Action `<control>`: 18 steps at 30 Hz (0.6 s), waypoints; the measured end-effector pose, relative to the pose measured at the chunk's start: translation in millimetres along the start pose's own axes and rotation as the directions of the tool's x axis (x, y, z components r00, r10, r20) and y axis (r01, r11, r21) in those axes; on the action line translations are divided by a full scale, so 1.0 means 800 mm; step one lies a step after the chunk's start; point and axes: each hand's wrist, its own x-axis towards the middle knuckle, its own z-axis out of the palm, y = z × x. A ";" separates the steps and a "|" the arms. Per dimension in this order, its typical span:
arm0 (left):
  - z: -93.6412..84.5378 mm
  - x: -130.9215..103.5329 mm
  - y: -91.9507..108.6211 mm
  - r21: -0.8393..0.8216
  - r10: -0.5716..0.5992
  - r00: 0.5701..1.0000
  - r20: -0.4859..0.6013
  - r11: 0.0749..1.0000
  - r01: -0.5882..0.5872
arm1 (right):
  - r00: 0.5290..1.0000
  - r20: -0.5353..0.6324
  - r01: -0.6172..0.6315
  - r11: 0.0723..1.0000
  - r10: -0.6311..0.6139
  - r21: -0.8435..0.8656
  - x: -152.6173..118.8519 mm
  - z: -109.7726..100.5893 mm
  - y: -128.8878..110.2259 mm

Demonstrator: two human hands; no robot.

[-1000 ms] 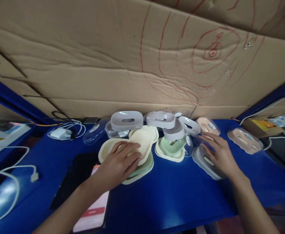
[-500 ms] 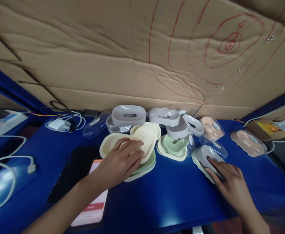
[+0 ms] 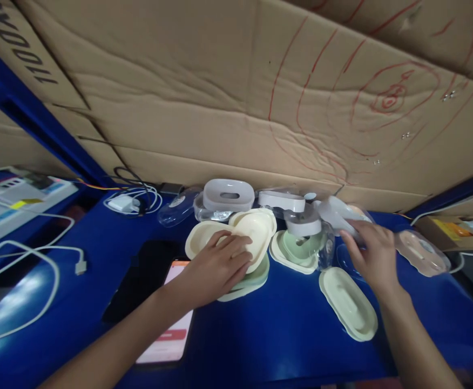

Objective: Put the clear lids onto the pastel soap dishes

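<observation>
My left hand [image 3: 222, 267] lies with its fingers apart on a cream oval soap dish [image 3: 261, 229], the top one of a loose pile of cream and green pieces. Pinched in my right hand [image 3: 372, 256] is a grey soap dish [image 3: 336, 213], raised and tilted near the back; part of it is hidden by my fingers. Below that hand a cream oval dish [image 3: 352, 305] rests on the blue table. Between my hands sits a pale green soap dish [image 3: 295, 246] on a cream piece.
Grey soap dishes [image 3: 229, 195] and clear plastic covers [image 3: 180, 208] line the back by a cardboard wall [image 3: 171, 108]. A peach dish [image 3: 423, 253] lies at right. A lit phone [image 3: 171, 337], a black flat item [image 3: 135, 281] and a white cable [image 3: 80, 265] are at left.
My right hand has lifted the grey soap dish off the cream dish and moved it up toward the back. My left hand stays on the cream pile. The camera view has shifted a little.
</observation>
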 end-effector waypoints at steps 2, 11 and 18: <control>0.000 0.001 0.000 -0.009 -0.005 1.000 0.003 1.000 0.005 | 0.994 0.082 0.077 0.997 -0.078 0.007 0.021 0.016 0.021; 0.004 -0.001 -0.003 -0.029 -0.007 1.000 -0.016 1.000 0.007 | 0.930 0.146 -0.330 0.941 0.338 -0.079 -0.024 0.053 0.157; 0.002 0.002 -0.004 -0.046 0.006 0.999 -0.041 0.999 -0.008 | 0.817 0.210 -0.548 0.836 0.537 -0.003 -0.037 0.057 0.174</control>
